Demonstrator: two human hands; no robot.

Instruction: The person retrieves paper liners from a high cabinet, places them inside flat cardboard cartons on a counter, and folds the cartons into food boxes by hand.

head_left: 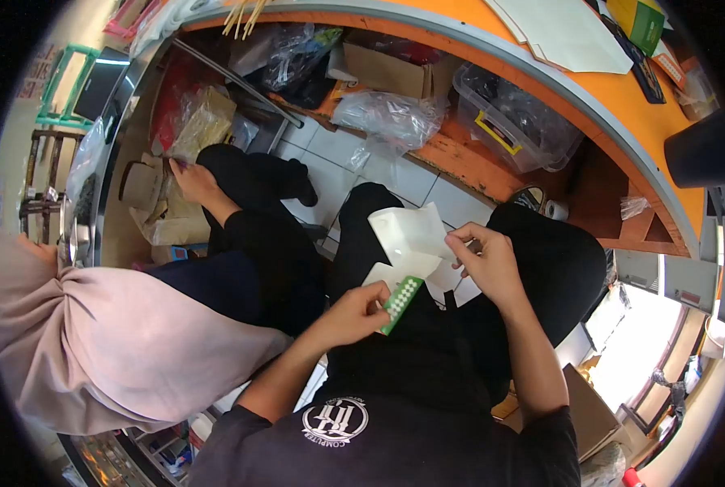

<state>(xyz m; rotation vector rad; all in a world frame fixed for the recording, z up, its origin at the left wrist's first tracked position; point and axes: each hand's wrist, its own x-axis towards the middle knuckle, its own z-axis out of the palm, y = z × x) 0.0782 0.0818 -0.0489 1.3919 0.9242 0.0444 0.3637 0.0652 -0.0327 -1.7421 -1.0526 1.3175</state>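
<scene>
A white paper box (407, 231), its flaps spread open, is held over the lap, between the person's two hands. The fingers of the left hand (354, 315) grasp a green panel (404, 303) at the box's near end; it carries a row of white marks too small to read. The fingers of the right hand (490, 261) are pinched on the box's right edge.

The person's black shirt (435, 438) bears a round white emblem (335, 422) with large letters that cannot be made out surely and the word "COMPUTER" curving along the bottom.

On the left sits another person in a pale pink headscarf (159, 349), one hand (192, 180) resting near their knee. Ahead is an orange tabletop (427, 16) with white sheets (569, 36) and a green and yellow packet (640, 28), its print unreadable. Beneath it stand a clear tub (480, 118) and a plastic bag (391, 115).
</scene>
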